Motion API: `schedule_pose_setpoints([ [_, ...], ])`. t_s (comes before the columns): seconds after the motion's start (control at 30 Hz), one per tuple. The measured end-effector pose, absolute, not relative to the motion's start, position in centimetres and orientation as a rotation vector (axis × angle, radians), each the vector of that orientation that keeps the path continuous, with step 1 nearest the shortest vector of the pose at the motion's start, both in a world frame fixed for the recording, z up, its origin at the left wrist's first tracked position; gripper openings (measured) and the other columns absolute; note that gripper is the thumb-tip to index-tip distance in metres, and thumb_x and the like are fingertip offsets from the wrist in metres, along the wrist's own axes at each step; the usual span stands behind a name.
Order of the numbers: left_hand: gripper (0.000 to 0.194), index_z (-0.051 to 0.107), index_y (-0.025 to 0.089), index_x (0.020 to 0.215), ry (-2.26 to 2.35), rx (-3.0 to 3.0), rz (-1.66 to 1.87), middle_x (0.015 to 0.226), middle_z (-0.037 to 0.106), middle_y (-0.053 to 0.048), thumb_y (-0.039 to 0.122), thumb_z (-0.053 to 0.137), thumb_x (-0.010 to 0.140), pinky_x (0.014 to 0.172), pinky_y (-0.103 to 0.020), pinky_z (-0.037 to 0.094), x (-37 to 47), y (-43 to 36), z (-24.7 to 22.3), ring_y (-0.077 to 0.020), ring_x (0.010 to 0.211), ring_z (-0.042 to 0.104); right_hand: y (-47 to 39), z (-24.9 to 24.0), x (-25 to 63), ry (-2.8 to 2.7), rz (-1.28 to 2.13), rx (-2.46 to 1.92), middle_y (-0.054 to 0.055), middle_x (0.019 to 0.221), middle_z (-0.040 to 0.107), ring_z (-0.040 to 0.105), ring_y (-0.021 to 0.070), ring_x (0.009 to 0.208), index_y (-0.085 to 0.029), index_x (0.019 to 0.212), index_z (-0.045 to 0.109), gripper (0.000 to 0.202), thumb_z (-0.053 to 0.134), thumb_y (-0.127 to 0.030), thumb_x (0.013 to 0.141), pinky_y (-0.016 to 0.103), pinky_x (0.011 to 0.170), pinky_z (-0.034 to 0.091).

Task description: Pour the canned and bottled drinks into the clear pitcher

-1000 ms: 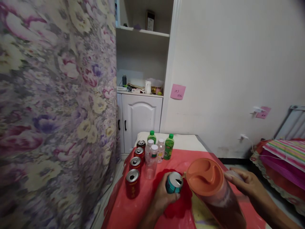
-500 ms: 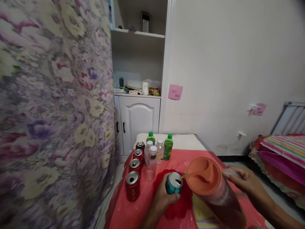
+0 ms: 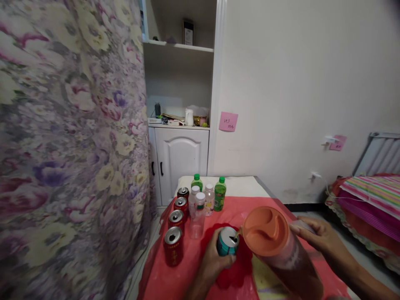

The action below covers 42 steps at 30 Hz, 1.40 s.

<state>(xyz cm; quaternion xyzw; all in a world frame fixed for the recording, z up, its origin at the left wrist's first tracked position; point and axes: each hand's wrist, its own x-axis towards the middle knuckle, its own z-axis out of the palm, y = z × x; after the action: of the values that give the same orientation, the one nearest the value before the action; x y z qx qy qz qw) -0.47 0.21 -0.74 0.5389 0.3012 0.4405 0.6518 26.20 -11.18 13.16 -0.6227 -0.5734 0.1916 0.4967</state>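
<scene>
My left hand [image 3: 214, 260] is wrapped round a teal drink can [image 3: 228, 242] with a silver top and an open mouth. In my right hand [image 3: 321, 235] is the handle of a large clear pitcher [image 3: 293, 266] with an orange lid [image 3: 265, 230], tilted to the left and holding dark liquid. Its spout meets the can's opening, and a thin brownish stream seems to run there. Beneath the can lies a dark red scalloped mat [image 3: 231, 273]. A folded yellow cloth [image 3: 265, 277] is partly hidden under the pitcher.
Several red drink cans [image 3: 173, 246] line the table's left side. Beside them stand clear bottles with white caps [image 3: 198, 221] and green-capped bottles [image 3: 220, 195]. A red cloth [image 3: 237, 208] covers the table. A floral curtain [image 3: 75, 146] hangs left; a bed [image 3: 371, 204] stands right.
Both hands keep their grip, and the pitcher stays tilted at the can. The view has shifted very slightly; little else differs.
</scene>
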Motion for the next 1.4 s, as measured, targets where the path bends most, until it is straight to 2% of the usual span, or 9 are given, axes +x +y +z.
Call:
schedule_pose_setpoints([
  [0.27,0.071,0.062,0.020,0.117,0.673,1.220,1.011,0.104,0.072,-0.003,0.011,0.075,0.048,0.075,-0.027,0.047,-0.4,0.2,-0.8,-0.0207,0.090,0.063,-11.2,13.0,26.2,-1.376,0.433,-1.510,-0.001,0.054,0.050,0.047,0.0164,0.056,-0.020,0.053,0.057,0.057,0.071,-0.073,0.071,0.025,0.050,0.041],
  [0.53,0.070,0.063,0.021,0.117,0.689,1.240,1.008,0.102,0.073,-0.002,0.010,0.075,0.048,0.072,-0.026,0.047,-0.4,0.2,-0.9,-0.0203,0.088,0.062,-10.8,11.8,27.4,-1.420,0.519,-1.518,-0.001,0.060,0.048,0.045,0.0158,0.060,-0.020,0.061,0.058,0.052,0.067,-0.068,0.080,0.024,0.055,0.039],
  [0.73,0.070,0.064,0.021,0.116,0.688,1.234,1.006,0.103,0.073,-0.002,0.012,0.076,0.048,0.075,-0.027,0.049,-0.4,0.1,-0.7,-0.0212,0.090,0.064,-10.7,11.6,27.5,-1.426,0.522,-1.529,-0.001,0.059,0.048,0.046,0.0166,0.061,-0.020,0.061,0.058,0.053,0.067,-0.070,0.077,0.025,0.056,0.040],
  [0.9,0.070,0.062,0.020,0.116,0.688,1.229,1.010,0.102,0.073,-0.003,0.010,0.076,0.048,0.072,-0.026,0.048,-0.3,0.1,-0.6,-0.0203,0.088,0.063,-10.7,11.5,27.6,-1.416,0.561,-1.501,-0.001,0.060,0.048,0.045,0.0164,0.061,-0.020,0.062,0.059,0.050,0.068,-0.066,0.080,0.025,0.056,0.038],
  [1.4,0.069,0.062,0.019,0.116,0.679,1.239,1.009,0.095,0.071,-0.001,0.009,0.073,0.048,0.071,-0.026,0.046,-0.4,0.1,-0.6,-0.0187,0.083,0.061,-11.0,12.7,26.2,-1.395,0.519,-1.499,-0.001,0.052,0.050,0.048,0.0159,0.054,-0.020,0.053,0.058,0.056,0.072,-0.071,0.072,0.025,0.051,0.041],
])
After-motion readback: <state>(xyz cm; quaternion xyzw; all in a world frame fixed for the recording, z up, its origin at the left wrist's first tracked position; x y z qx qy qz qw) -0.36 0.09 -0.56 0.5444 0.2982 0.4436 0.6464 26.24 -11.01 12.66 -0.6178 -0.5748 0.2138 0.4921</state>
